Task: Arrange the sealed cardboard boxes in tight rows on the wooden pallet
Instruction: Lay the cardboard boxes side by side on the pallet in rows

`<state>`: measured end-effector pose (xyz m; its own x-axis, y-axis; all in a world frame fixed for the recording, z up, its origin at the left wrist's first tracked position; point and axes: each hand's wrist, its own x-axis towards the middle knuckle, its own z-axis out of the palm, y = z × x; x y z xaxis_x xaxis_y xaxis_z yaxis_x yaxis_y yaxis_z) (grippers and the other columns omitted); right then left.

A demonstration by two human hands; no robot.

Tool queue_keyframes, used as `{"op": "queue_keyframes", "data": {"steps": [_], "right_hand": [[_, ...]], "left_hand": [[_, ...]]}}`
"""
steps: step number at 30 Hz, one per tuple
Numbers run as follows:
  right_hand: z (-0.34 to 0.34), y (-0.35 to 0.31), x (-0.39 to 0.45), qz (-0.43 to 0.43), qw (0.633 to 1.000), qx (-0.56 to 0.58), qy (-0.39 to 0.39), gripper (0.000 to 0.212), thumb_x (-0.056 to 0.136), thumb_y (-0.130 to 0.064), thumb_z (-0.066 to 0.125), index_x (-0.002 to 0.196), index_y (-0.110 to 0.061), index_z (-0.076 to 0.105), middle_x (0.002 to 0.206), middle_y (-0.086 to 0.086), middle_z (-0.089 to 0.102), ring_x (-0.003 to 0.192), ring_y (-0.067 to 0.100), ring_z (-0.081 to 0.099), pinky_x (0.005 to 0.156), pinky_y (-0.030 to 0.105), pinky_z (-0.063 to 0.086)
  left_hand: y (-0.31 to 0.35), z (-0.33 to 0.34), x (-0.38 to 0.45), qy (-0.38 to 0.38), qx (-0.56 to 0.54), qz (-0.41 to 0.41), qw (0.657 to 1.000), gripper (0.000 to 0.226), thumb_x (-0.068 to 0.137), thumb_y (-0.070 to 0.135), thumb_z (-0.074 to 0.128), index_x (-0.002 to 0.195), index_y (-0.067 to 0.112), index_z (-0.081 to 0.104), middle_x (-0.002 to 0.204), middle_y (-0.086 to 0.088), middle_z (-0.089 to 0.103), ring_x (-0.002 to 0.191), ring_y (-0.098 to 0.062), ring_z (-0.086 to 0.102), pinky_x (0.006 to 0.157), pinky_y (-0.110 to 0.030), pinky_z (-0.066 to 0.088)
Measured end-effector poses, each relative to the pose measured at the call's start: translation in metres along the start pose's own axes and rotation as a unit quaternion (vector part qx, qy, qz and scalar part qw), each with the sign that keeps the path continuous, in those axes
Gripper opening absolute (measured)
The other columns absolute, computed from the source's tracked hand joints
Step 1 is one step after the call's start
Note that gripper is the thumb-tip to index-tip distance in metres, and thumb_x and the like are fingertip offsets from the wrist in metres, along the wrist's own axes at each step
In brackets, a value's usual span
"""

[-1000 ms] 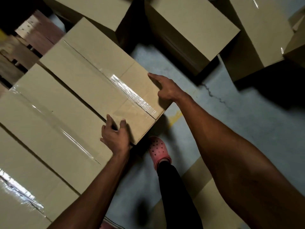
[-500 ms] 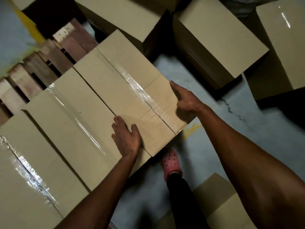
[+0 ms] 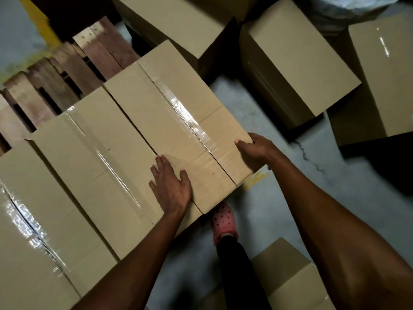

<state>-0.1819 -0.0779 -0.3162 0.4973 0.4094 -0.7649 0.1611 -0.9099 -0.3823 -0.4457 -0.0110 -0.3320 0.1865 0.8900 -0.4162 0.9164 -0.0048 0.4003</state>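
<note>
Right hand (image 3: 257, 148) has shifted to grip the end box (image 3: 178, 121) at its corner, fingers curled over the edge, while left hand (image 3: 171, 189) lies flat with fingers spread beside the neighbouring box (image 3: 98, 157); seating appears near complete.

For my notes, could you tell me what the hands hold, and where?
The right hand grips the near right corner of the last taped box; the left hand rests flat on its top, gripping nothing.

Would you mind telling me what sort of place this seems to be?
Probably a warehouse or packing area. Taped cardboard boxes sit in a row on a wooden pallet, more boxes stand loose on a bare concrete floor, and a yellow painted line marks the floor.
</note>
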Motion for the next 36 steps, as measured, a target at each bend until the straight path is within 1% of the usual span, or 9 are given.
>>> {"op": "queue_keyframes", "data": {"steps": [2,5,17,20,24,27,31,34,36], "right_hand": [[0.005,0.002,-0.002,0.003,0.999,0.029,0.017,0.057,0.094,-0.062,0.061,0.144,-0.035,0.056,0.138,-0.003,0.061,0.126,0.032,0.059,0.098,0.052,0.056],[0.011,0.004,0.000,-0.013,0.998,0.039,0.056,0.054,0.094,-0.058,0.064,0.140,-0.031,0.061,0.142,0.003,0.064,0.127,0.032,0.060,0.106,0.046,0.052],[0.010,0.000,-0.001,-0.014,0.996,0.073,0.052,0.052,0.096,-0.051,0.066,0.143,-0.033,0.058,0.143,0.004,0.062,0.127,0.033,0.059,0.104,0.053,0.054],[0.012,-0.008,0.001,-0.036,0.996,0.061,0.054,0.052,0.096,-0.048,0.067,0.144,-0.033,0.056,0.141,0.004,0.063,0.127,0.032,0.059,0.103,0.052,0.054],[0.008,-0.016,0.001,-0.040,0.998,0.019,0.047,0.053,0.098,-0.046,0.066,0.146,-0.028,0.055,0.145,0.007,0.061,0.132,0.033,0.056,0.107,0.043,0.050],[0.005,-0.016,0.004,-0.037,0.999,-0.015,0.035,0.053,0.097,-0.050,0.064,0.145,-0.029,0.054,0.144,0.007,0.061,0.131,0.034,0.057,0.105,0.042,0.047],[0.008,-0.016,0.010,-0.035,0.997,-0.056,0.043,0.055,0.096,-0.054,0.061,0.146,-0.034,0.051,0.144,0.006,0.061,0.130,0.035,0.057,0.104,0.047,0.047],[0.016,-0.007,0.008,-0.022,0.996,-0.062,0.063,0.060,0.092,-0.063,0.058,0.147,-0.040,0.046,0.145,0.006,0.060,0.129,0.037,0.057,0.104,0.050,0.050],[0.029,0.001,-0.001,-0.008,0.995,-0.050,0.092,0.075,0.087,-0.069,0.061,0.152,-0.040,0.037,0.155,0.010,0.048,0.135,0.041,0.050,0.107,0.055,0.047]], "left_hand": [[-0.003,-0.002,0.006,0.000,0.016,0.010,1.000,0.075,0.105,0.028,0.052,0.167,0.011,0.014,0.176,-0.005,0.010,0.161,-0.032,0.009,0.126,-0.059,0.013],[-0.007,-0.003,0.014,0.004,0.022,0.025,0.999,0.076,0.105,0.029,0.052,0.167,0.012,0.012,0.176,-0.005,0.009,0.161,-0.031,0.008,0.126,-0.059,0.010],[-0.006,0.005,0.012,-0.008,0.019,0.019,1.000,0.081,0.106,0.039,0.050,0.168,0.014,0.004,0.176,-0.006,0.000,0.162,-0.029,0.001,0.128,-0.060,0.006],[-0.007,0.006,0.011,-0.001,0.044,0.021,0.999,0.081,0.105,0.040,0.049,0.168,0.014,0.005,0.176,-0.007,-0.001,0.162,-0.029,0.001,0.126,-0.059,0.007],[-0.010,0.003,0.014,-0.006,0.046,0.023,0.999,0.080,0.104,0.038,0.051,0.168,0.016,0.007,0.176,-0.006,0.002,0.162,-0.029,0.003,0.127,-0.059,0.010],[-0.005,-0.007,0.016,0.000,0.034,0.020,0.999,0.078,0.102,0.036,0.055,0.167,0.018,0.018,0.175,-0.007,0.010,0.161,-0.029,0.010,0.126,-0.059,0.016],[-0.006,-0.036,0.075,0.030,0.055,0.066,0.996,0.073,0.099,0.036,0.057,0.163,0.016,0.030,0.172,-0.013,0.021,0.157,-0.035,0.021,0.120,-0.062,0.027],[-0.001,-0.071,0.165,0.034,0.113,0.136,0.984,0.072,0.103,0.043,0.052,0.164,0.016,0.026,0.172,-0.018,0.016,0.156,-0.041,0.018,0.120,-0.065,0.026],[0.009,-0.094,0.227,0.032,0.134,0.158,0.978,0.077,0.104,0.053,0.049,0.166,0.017,0.020,0.173,-0.020,0.013,0.157,-0.044,0.014,0.121,-0.067,0.022]]}}
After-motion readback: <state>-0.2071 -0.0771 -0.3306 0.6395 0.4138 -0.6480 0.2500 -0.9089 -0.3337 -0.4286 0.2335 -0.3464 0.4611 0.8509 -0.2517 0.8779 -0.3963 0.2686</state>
